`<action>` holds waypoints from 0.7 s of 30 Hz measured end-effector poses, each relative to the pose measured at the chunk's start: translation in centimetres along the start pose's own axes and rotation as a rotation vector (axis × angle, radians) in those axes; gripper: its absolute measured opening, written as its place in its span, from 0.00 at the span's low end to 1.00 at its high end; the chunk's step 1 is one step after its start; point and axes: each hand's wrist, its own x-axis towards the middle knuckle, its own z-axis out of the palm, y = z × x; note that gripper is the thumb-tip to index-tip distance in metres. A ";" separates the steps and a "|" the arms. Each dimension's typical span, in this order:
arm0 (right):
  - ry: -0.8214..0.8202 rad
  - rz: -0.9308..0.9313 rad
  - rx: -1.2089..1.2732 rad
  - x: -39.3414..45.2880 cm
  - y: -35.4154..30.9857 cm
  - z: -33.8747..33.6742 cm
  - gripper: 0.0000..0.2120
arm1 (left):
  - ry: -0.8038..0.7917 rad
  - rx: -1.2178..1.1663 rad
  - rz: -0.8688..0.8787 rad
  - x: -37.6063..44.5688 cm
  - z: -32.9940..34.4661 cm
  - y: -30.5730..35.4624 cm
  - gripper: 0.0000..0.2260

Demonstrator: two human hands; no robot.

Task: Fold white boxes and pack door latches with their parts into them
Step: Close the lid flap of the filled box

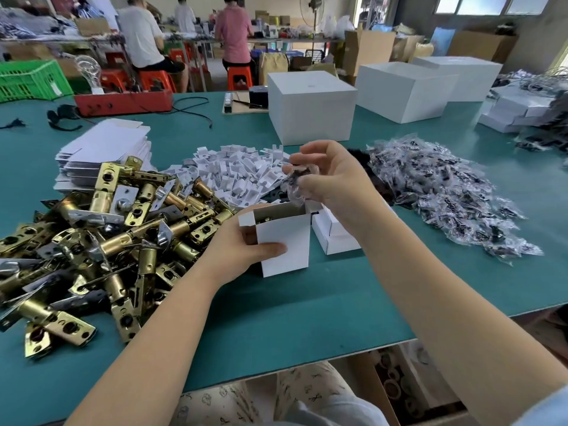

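we hold the small white box [284, 241] upright on the green table [276, 318] with our left hand [242, 241], thumb across its front face and fingers curled round the far side. its top is open, flaps standing up, and something brass-coloured shows just inside the opening. our right hand [325, 176] hangs right above that opening, fingers curled and pinching a small clear bag [296, 182] of dark parts; the bag's lower end is just over the box rim, and we cannot tell if it touches.

to the left of the box lies a heap of brass latches [107, 235], reaching up to our left wrist. behind the heap sits a stack of flat white blanks [104, 149]. beyond the box, between the stack and our right hand, spreads a pile of small white card inserts [242, 173]. to the right lies a pile of clear bags [445, 195] like the one we hold. just right of the box, partly under our right forearm, lie closed small boxes [335, 238].

further back on the table stand large white cartons [310, 109], and a red case [123, 101] with cables. a green crate [29, 79] stands at the far left. people sit on red stools [156, 79] at another table behind.
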 end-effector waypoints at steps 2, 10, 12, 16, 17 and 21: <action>-0.007 -0.053 -0.118 -0.2 -0.1 0.4 0.17 | 0.000 -0.007 -0.005 0.0 0.0 0.0 0.25; -0.062 -0.127 -0.400 -0.6 -0.2 0.7 0.10 | 0.002 -0.017 -0.008 0.0 0.1 -0.1 0.25; -0.128 -0.137 -0.564 -0.4 -0.8 0.1 0.10 | -0.010 -0.028 -0.012 -0.1 0.0 -0.1 0.25; -0.224 -0.095 -0.580 -0.4 -1.5 -0.3 0.16 | -0.017 -0.049 -0.038 -0.2 -0.2 -0.2 0.25; -0.217 -0.085 -0.503 -0.6 -1.6 -0.3 0.18 | -0.013 -0.048 -0.042 -0.2 -0.2 -0.2 0.25; -0.241 -0.125 -0.474 -0.8 -1.6 -0.3 0.17 | -0.021 -0.075 -0.041 -0.2 0.0 0.0 0.24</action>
